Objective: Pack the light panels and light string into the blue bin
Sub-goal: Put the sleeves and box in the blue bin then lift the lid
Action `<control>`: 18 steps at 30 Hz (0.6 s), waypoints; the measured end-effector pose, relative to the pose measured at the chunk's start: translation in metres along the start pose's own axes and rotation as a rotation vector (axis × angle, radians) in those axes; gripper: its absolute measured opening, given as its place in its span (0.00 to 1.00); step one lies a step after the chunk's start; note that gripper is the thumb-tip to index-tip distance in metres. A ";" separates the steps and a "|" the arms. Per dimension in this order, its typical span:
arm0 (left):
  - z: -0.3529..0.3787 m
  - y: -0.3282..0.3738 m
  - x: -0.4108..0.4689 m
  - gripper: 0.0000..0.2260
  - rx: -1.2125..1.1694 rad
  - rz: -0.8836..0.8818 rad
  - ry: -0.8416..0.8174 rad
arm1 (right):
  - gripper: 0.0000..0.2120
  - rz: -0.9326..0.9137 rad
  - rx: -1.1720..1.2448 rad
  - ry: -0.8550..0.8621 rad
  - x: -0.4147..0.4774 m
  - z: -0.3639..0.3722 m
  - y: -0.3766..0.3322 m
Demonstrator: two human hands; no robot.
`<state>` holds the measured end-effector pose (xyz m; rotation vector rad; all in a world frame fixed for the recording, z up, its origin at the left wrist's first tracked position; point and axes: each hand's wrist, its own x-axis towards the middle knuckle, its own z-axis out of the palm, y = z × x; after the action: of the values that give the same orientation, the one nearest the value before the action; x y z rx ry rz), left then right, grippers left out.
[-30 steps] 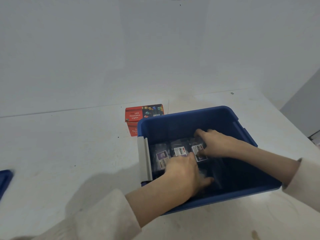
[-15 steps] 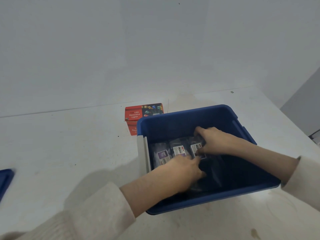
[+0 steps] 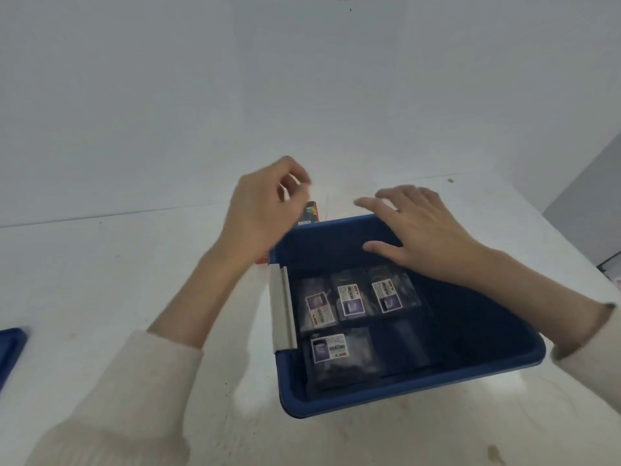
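Note:
The blue bin (image 3: 420, 396) stands on the white table. Several dark bagged light panels (image 3: 349, 301) with white labels lie flat inside it, three in a far row and one (image 3: 331, 349) nearer me. The red light string box (image 3: 311, 213) lies beyond the bin's far left corner, mostly hidden behind my left hand (image 3: 262, 213). That hand hovers over it with loosely curled fingers and holds nothing. My right hand (image 3: 420, 233) floats over the bin's far rim, fingers spread, empty.
A grey handle plate (image 3: 282, 311) runs along the bin's left wall. A blue lid corner (image 3: 10, 348) shows at the left edge. The table's back edge meets a pale wall; its right edge drops off at far right.
Both hands have lifted out of the bin and moved away from me toward its far side. The panels they were touching now lie uncovered.

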<state>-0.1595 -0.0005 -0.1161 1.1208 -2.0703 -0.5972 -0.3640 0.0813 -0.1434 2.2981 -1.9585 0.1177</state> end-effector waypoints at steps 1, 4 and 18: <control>0.000 -0.016 0.009 0.10 0.083 -0.032 -0.051 | 0.23 0.016 0.032 -0.061 0.006 0.005 -0.001; 0.005 -0.056 0.033 0.27 0.178 -0.199 -0.583 | 0.15 0.022 0.121 -0.031 0.020 0.009 -0.003; -0.013 -0.115 0.074 0.30 0.543 -0.157 -0.647 | 0.10 -0.038 0.255 -0.005 0.046 0.009 -0.030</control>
<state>-0.1172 -0.1240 -0.1578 1.5528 -2.8301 -0.5294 -0.3275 0.0401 -0.1470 2.4889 -2.0036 0.3793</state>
